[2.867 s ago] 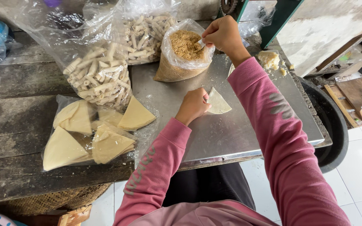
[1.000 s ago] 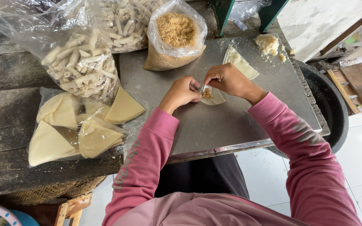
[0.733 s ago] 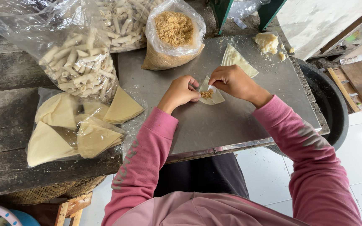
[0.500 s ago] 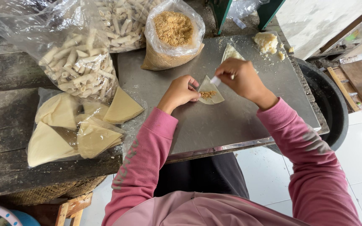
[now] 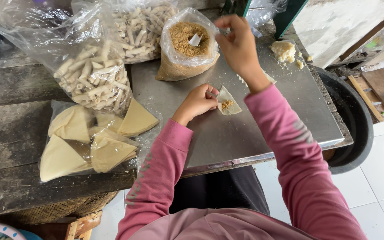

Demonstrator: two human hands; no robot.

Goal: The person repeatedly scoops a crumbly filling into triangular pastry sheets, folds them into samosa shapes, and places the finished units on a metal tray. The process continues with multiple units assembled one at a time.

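Pink sleeves (image 5: 165, 178) nearest, both arms reaching forward over steel tabletop (image 5: 254, 133)

Left hand (image 5: 197, 102) curled, fingertips pinching edge of wrapper (image 5: 227, 100); wrapper flat on tabletop, small heap of brown filling (image 5: 227, 105) at centre

Stack of triangular wrappers (image 5: 90, 138) in clear plastic, left, on dark wooden planks

Bag of rolls (image 5: 92, 78) behind stack

Right hand (image 5: 238, 44) raised, well apart from wrapper, fingers loosely bent, holding nothing visible, just beside filling bag (image 5: 187, 44)

White scoop (image 5: 195, 40) in filling bag

Pale dough lump (image 5: 283, 50) far right
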